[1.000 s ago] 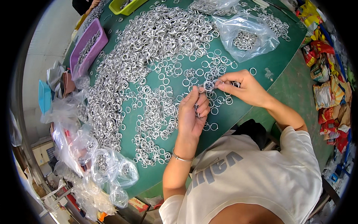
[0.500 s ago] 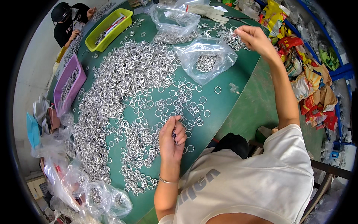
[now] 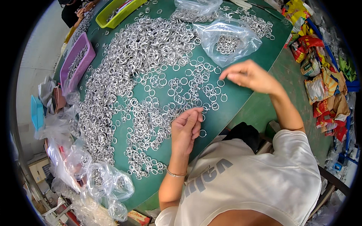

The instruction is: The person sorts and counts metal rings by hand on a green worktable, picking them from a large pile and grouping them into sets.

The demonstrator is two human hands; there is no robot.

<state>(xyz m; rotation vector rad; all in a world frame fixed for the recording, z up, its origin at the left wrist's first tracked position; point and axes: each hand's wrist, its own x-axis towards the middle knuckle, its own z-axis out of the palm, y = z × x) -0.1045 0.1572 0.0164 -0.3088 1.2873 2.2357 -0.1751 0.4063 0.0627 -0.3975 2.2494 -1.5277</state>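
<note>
Near the front edge of the table, my left hand (image 3: 187,130) is closed, fingers curled and thumb on top. Small metal rings show at its fingertips; what lies inside the curled fingers is hidden. Above the table to the right is my right hand (image 3: 250,77), index finger and thumb stretched toward the loose rings (image 3: 195,81), with nothing visible between them. One ring (image 3: 221,83) lies right below those fingertips. A large heap of silvery rings (image 3: 124,64) spreads over the green table (image 3: 241,98). Beyond my right hand sits an opened clear plastic bag (image 3: 247,47) holding rings.
A separate pile of rings (image 3: 260,26) lies at the far right. Along the far left side stand a purple tray (image 3: 89,56) and a yellow-green tray (image 3: 103,20). Plastic bags (image 3: 117,184) crowd the near left. A person (image 3: 71,15) works at the far left.
My right hand has come back from the far-right ring pile, where it held a ring, toward the loose rings. The whole view has shifted; my left hand stays closed.
</note>
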